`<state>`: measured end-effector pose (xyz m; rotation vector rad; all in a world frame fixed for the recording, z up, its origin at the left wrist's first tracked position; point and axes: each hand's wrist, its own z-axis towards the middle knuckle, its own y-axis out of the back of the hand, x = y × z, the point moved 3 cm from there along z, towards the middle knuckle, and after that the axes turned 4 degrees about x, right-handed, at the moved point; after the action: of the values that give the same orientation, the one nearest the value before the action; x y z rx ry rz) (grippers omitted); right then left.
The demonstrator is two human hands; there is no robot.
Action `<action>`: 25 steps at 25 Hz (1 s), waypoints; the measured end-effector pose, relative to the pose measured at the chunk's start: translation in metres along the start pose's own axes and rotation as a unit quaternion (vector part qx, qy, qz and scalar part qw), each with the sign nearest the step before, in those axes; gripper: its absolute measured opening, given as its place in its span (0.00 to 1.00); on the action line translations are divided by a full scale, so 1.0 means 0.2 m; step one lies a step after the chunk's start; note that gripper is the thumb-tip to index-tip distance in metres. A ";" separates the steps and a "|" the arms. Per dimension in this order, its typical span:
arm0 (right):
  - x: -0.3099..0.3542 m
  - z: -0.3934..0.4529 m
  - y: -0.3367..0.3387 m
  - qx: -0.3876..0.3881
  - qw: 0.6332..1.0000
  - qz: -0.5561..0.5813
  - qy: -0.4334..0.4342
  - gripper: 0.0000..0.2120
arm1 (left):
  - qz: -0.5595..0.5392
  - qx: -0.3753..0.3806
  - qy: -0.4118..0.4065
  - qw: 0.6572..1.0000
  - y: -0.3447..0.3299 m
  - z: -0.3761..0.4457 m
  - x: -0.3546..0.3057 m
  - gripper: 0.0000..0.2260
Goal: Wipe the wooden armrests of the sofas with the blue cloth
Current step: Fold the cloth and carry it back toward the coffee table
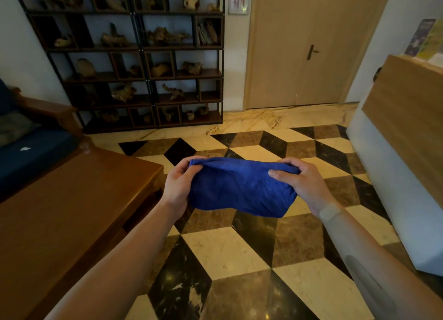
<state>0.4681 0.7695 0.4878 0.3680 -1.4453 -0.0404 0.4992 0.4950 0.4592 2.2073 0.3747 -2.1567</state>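
A blue cloth (239, 187) hangs stretched between both hands over the patterned floor, in the middle of the view. My left hand (178, 185) pinches its upper left corner and my right hand (297, 180) grips its upper right edge. At the far left stands a sofa with a dark blue seat cushion (31, 151) and a wooden armrest (48, 108) beyond it, well away from the cloth. The rest of that sofa is cut off by the frame.
A brown wooden table (72, 199) fills the lower left, with a small glass (85, 148) at its far corner. A dark shelf unit (143, 67) with driftwood pieces lines the back wall. A closed door (311, 46) is behind, and a white counter with a wooden top (395, 151) stands on the right.
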 end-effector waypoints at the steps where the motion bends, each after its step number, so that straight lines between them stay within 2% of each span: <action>1: -0.01 0.09 -0.01 0.005 1.000 0.001 0.001 0.08 | -0.002 -0.005 0.000 1.000 0.01 0.08 0.01 0.11; 7: -0.05 0.64 -0.15 0.047 0.999 0.004 -0.002 0.09 | -0.013 -0.043 -0.027 0.999 0.15 0.54 0.02 0.10; 17: 0.07 1.75 -0.66 0.111 0.994 -0.007 -0.010 0.07 | -0.070 -0.118 -0.039 0.990 0.63 1.43 -0.09 0.10; 25: 0.09 2.32 -1.27 0.226 0.974 -0.019 0.006 0.07 | -0.104 -0.229 -0.027 0.968 1.18 1.66 -0.02 0.09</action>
<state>0.0687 0.4222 0.4735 0.7672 -1.4287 0.2640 0.2200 0.2024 0.4179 1.9164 1.0243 -1.9531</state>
